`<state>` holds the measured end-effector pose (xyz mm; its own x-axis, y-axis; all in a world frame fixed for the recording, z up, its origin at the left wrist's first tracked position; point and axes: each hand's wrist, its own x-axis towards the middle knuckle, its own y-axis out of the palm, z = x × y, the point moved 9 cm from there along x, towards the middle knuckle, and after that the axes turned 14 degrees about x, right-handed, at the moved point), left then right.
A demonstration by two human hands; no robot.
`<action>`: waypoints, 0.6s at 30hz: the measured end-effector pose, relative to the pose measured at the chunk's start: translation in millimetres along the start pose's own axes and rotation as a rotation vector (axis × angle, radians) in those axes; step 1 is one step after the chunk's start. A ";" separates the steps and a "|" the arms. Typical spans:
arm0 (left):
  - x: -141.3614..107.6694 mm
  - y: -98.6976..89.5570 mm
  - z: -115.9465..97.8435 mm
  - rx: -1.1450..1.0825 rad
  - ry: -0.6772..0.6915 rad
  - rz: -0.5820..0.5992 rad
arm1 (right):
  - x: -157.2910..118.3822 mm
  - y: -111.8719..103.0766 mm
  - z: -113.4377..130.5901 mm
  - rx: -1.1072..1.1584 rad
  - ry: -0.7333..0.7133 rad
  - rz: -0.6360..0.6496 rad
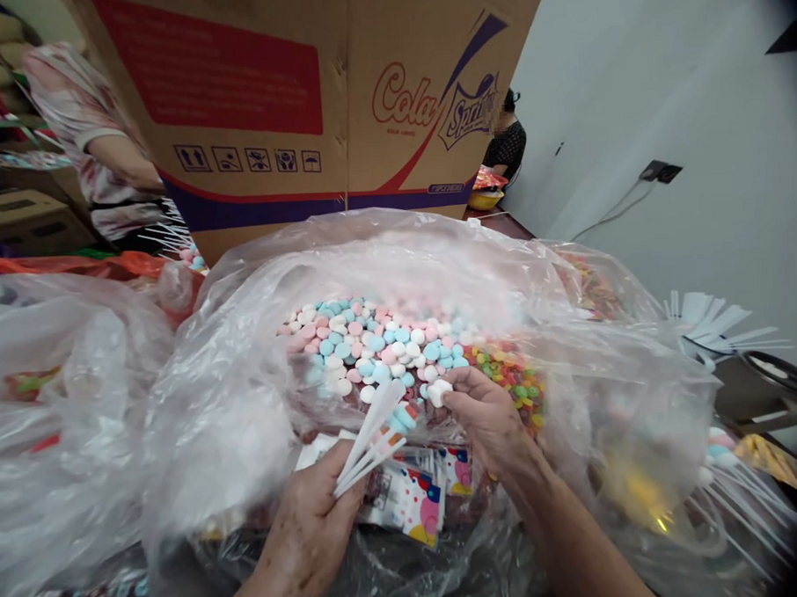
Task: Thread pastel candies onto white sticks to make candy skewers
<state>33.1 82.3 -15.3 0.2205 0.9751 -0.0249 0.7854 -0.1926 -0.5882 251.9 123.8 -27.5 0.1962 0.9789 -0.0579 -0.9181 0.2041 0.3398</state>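
Note:
My left hand (324,491) is closed round several white sticks (369,441) that fan upward to the right. Pale blue and orange pieces (404,417) show beside the sticks' upper part. In the fingertips of my right hand (479,409) is a white candy (439,392), pinched at the near edge of the candy pile. Pink, blue and white round candies (374,343) lie in a large clear plastic bag (222,341). Colourful gummy rings (511,377) lie right of them. Below my hands are printed packets (417,504) with coloured dots.
A big cardboard box (264,102) stands behind the bag. More plastic bags (64,366) lie at the left. White sticks (743,495) with candies are at the right, near a dark container (759,388). One person (91,136) is at the left, another (511,144) behind the box.

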 end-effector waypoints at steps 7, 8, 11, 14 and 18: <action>1.0 10.6 0.1 0.088 0.030 0.093 | -8.3 16.3 3.0 0.285 0.110 0.027; 1.2 11.9 1.0 0.093 0.029 0.102 | -8.1 16.3 2.8 0.293 0.106 0.029; 2.4 14.0 3.4 0.100 0.015 0.113 | -7.1 15.9 1.6 0.304 0.094 0.052; 3.3 14.0 2.5 0.102 0.013 0.109 | -6.3 15.6 0.2 0.293 0.084 0.086; 3.9 13.2 -0.5 0.063 0.007 0.106 | -5.3 14.8 -2.4 0.250 0.061 0.134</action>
<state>44.6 83.5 -22.8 0.3048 0.9487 -0.0837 0.7197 -0.2870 -0.6322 236.4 121.7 -24.4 0.0511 0.9974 -0.0512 -0.8195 0.0712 0.5687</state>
